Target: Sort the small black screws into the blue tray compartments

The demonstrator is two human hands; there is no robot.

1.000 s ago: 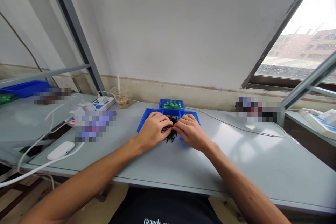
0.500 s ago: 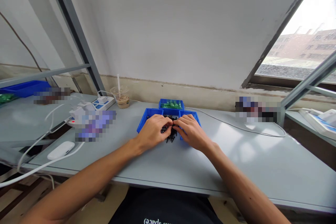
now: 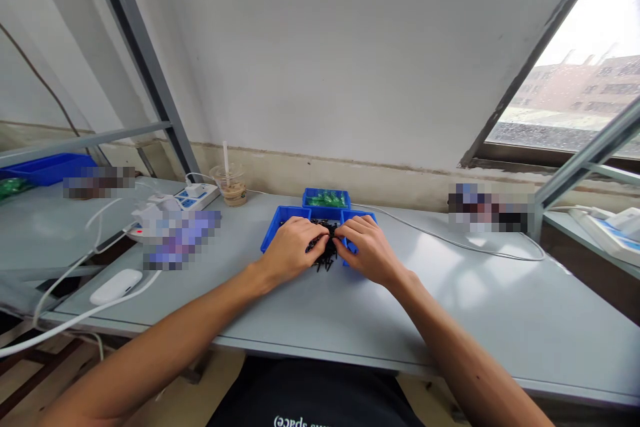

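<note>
A heap of small black screws (image 3: 326,263) lies on the table between two blue bins, with some spilling toward me. My left hand (image 3: 289,245) is over the left blue bin (image 3: 271,233), thumb and index finger pinched together above the heap. Facing it, my right hand (image 3: 369,247) reaches across the right blue bin (image 3: 367,215), its fingertips also pressed together. The fingertips of both hands nearly meet around a tiny dark piece, likely a screw. My fingers hide most of that piece.
Behind stands a smaller blue bin (image 3: 306,203) of green packets (image 3: 327,199). To the left are a drink cup with a straw (image 3: 234,190), power strips (image 3: 197,197), a white case (image 3: 116,287) and cables. A white cable (image 3: 450,245) curves across the table's right side.
My right fingertips have drawn slightly right, away from the left ones, and its thumb and fingers have shifted. My left hand stays almost in place.
</note>
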